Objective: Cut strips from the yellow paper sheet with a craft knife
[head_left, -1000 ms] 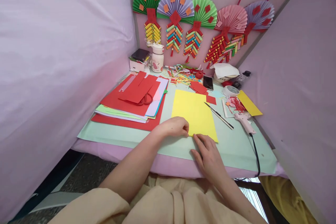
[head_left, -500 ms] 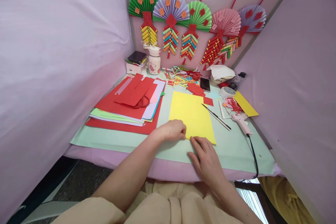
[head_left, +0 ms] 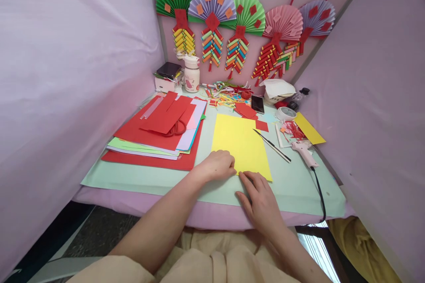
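Note:
A yellow sheet of paper (head_left: 241, 139) lies in the middle of the green-covered table, its near edge under both hands. My left hand (head_left: 221, 166) is closed, its curled fingers pressed on the sheet's near left corner area. Beside it, my right hand (head_left: 260, 196) rests with fingers apart, the index fingertip touching the near edge of the paper and the thumb on the table cover. A thin pointed tool (head_left: 272, 146) lies diagonally across the sheet's right edge. Whether the near edge is folded is too small to tell.
Red and coloured papers (head_left: 156, 130) with red-handled scissors (head_left: 179, 128) lie left. A glue gun (head_left: 303, 152) with a black cord is at right, near a tape roll (head_left: 286, 114). Behind stand a bottle (head_left: 191, 75), paper scraps and a phone (head_left: 257, 104); paper fans (head_left: 212, 4) hang above.
The view has shifted slightly, so the scene sits a little further left and higher. Both hands keep nearly the same place at the yellow paper's near edge.

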`<state>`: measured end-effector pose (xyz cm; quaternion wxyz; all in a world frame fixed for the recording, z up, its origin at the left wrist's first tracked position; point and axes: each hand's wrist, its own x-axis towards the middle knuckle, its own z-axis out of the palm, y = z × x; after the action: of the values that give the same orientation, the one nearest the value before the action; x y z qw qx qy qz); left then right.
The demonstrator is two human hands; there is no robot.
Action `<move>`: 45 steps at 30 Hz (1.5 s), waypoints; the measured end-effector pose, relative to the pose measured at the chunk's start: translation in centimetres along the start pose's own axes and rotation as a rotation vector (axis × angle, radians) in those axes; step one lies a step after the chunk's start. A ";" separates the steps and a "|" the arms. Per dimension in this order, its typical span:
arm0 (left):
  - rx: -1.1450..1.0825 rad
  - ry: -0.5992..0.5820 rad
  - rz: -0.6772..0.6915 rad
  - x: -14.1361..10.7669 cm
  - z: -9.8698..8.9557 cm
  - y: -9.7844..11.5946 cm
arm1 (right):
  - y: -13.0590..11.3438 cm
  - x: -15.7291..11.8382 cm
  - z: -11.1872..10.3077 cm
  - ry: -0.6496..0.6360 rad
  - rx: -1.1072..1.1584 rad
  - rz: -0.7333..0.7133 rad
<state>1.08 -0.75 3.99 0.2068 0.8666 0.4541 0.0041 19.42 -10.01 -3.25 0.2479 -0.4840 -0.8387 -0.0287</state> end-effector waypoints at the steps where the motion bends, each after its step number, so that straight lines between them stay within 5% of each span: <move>1: -0.001 -0.001 -0.004 0.0 0.0 0.0 | 0.0 0.0 0.0 0.000 0.002 0.003; 16: -0.050 -0.007 -0.039 0.2 0.0 0.0 | -0.2 0.0 0.0 0.012 0.020 0.010; 24: -0.089 -0.007 -0.022 0.1 -0.1 -0.6 | 0.7 -1.1 0.0 0.207 0.063 0.050; 45: -0.004 0.028 -0.118 0.4 0.4 1.0 | 0.4 -0.8 -0.2 0.121 0.082 0.079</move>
<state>2.17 -1.09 3.96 0.2021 0.8377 0.5072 0.0051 20.14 -10.44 -3.51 0.3185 -0.5034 -0.8031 -0.0139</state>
